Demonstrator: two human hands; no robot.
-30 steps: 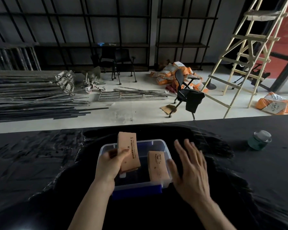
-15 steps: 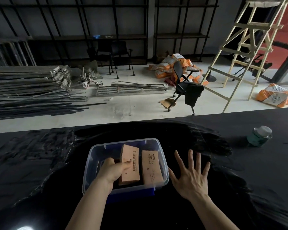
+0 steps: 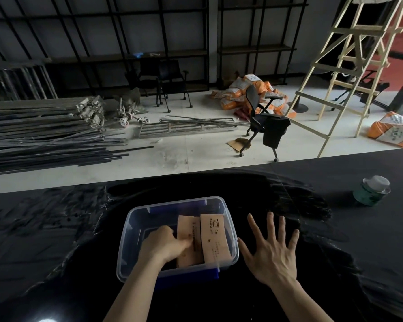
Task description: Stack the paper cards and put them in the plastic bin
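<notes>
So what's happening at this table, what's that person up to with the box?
A person is packing tan paper cards into a clear plastic bin on a black table. The left hand is down inside the bin, pressing on one stack of cards. A second stack lies right beside it, against the bin's right wall. The right hand is spread open just outside the bin, holding nothing.
</notes>
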